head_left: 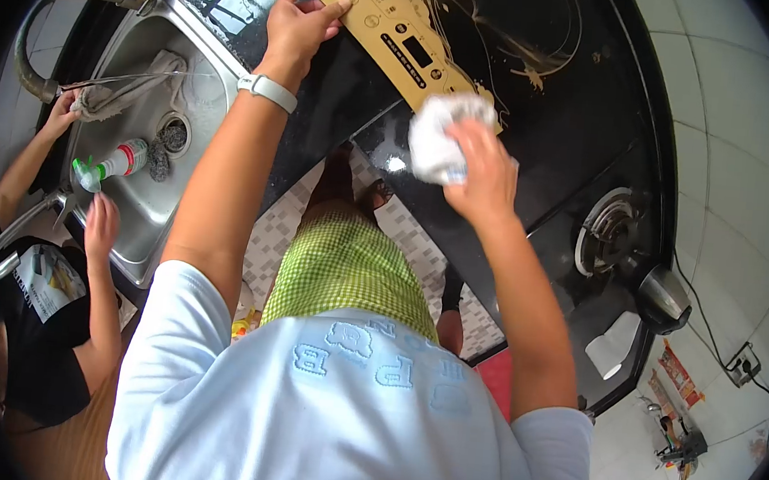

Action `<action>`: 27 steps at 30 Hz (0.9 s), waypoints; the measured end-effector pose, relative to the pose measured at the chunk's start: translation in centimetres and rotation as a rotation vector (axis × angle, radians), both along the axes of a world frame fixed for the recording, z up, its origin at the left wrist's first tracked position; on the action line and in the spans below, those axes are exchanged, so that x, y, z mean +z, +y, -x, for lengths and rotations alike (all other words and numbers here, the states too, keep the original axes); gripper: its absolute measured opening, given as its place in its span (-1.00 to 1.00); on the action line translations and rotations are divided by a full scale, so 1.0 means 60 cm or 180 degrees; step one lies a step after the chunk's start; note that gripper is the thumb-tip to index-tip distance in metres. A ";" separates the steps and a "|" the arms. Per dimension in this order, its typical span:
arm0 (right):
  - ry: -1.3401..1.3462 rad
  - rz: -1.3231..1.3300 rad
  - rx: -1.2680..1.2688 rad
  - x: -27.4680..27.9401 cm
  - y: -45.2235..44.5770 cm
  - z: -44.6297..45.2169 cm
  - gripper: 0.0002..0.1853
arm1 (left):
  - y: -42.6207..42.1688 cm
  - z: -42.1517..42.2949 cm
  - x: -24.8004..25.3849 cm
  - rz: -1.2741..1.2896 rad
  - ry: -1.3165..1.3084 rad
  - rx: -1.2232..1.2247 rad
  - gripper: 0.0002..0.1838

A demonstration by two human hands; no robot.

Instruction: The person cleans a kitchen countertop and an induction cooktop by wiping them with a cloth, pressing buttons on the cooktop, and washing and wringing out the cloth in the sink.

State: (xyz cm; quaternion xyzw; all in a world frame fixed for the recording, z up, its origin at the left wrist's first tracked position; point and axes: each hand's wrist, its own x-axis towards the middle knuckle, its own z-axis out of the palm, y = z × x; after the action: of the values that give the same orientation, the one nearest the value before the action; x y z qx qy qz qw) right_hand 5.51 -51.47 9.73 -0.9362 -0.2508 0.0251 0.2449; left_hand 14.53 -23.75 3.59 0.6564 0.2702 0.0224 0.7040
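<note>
My left hand grips the left corner of an induction cooker, its thumb on the gold control panel. The cooker has a dark top with a gold pattern and lies on the black counter. In my right hand is a bunched white cloth, slightly blurred, pressed at the right end of the gold panel near the cooker's front edge. The fingers of that hand are closed round the cloth.
At the left, another person's hands are over a steel sink with a grey cloth, a spray bottle and scourers. A gas burner, a metal pot and a white tray are at the right.
</note>
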 end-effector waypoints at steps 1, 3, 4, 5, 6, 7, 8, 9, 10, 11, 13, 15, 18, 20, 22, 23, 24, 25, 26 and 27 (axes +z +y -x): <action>0.0099 0.0052 0.0004 0.000 -0.023 0.024 -0.47 | -0.003 0.004 0.008 -0.0080 0.0020 -0.0010 -0.41; 0.0391 0.0188 0.0014 -0.012 -0.085 0.071 -0.49 | 0.002 0.004 0.011 -0.0078 0.0042 -0.0040 -0.41; 0.0573 0.0263 0.0007 -0.016 -0.117 0.087 -0.51 | 0.004 0.003 0.011 -0.0059 0.0067 -0.0040 -0.41; 0.0530 0.0090 -0.0197 -0.010 -0.141 0.102 -0.53 | 0.004 0.004 0.016 -0.0005 0.0121 -0.0060 -0.41; 0.0495 -0.0092 -0.0376 0.004 -0.146 0.104 -0.55 | 0.006 0.003 0.019 -0.0011 0.0109 -0.0017 -0.41; 0.0171 -0.0248 -0.0672 0.012 -0.149 0.106 -0.57 | 0.006 0.005 0.022 -0.0039 0.0119 -0.0031 -0.40; -0.0058 -0.0462 -0.1004 0.017 -0.150 0.103 -0.58 | 0.005 0.009 0.025 -0.0067 0.0129 -0.0044 -0.40; 0.0045 -0.0634 -0.1406 0.021 -0.143 0.097 -0.58 | 0.000 0.015 0.028 -0.0031 0.0168 0.0072 -0.36; 0.0149 -0.0805 -0.1818 0.032 -0.125 0.088 -0.57 | -0.006 0.026 0.025 -0.0034 0.0161 0.0069 -0.36; 0.0123 -0.0905 -0.1889 0.041 -0.103 0.071 -0.58 | -0.015 0.041 0.016 0.0051 0.0170 0.0189 -0.34; 0.0128 -0.0941 -0.1568 0.037 -0.065 0.048 -0.58 | -0.041 0.070 0.024 0.0098 0.0280 0.0316 -0.28; -0.0044 -0.0584 -0.0817 0.019 -0.027 0.035 -0.56 | -0.069 0.083 0.043 0.0162 0.0442 0.0082 -0.33; -0.0274 -0.0402 -0.0339 -0.020 0.006 0.037 -0.52 | -0.092 0.085 0.036 0.0103 0.0602 -0.0480 -0.58; -0.0511 -0.0226 -0.0506 -0.010 -0.003 0.029 -0.56 | -0.100 0.087 0.036 0.0207 0.0756 -0.0406 -0.64; -0.0465 -0.0004 -0.0806 -0.010 -0.027 0.013 -0.56 | -0.095 0.086 0.024 0.0234 0.0636 -0.0440 -0.65; -0.0437 -0.0097 -0.0971 -0.013 -0.033 0.004 -0.57 | -0.092 0.086 0.017 0.0257 0.0494 -0.0492 -0.66; -0.0624 -0.0079 -0.0842 -0.013 -0.029 0.001 -0.59 | -0.090 0.086 0.017 0.0250 0.0490 -0.0484 -0.66; -0.0638 -0.0142 -0.0622 -0.012 -0.024 0.005 -0.60 | -0.093 0.085 0.016 0.0200 0.0515 -0.0474 -0.66; -0.0651 -0.0204 -0.0402 -0.011 -0.014 0.013 -0.61 | -0.094 0.083 0.016 0.0151 0.0540 -0.0465 -0.66; -0.0627 -0.0321 -0.0157 -0.010 -0.002 0.020 -0.63 | -0.094 0.083 0.016 0.0156 0.0534 -0.0458 -0.66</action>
State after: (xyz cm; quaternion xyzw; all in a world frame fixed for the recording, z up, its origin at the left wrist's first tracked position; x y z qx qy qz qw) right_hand 4.28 -51.57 9.10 -0.9265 -0.2514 -0.0857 0.2664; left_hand 9.58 -29.39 4.57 0.6563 0.2808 -0.0898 0.6945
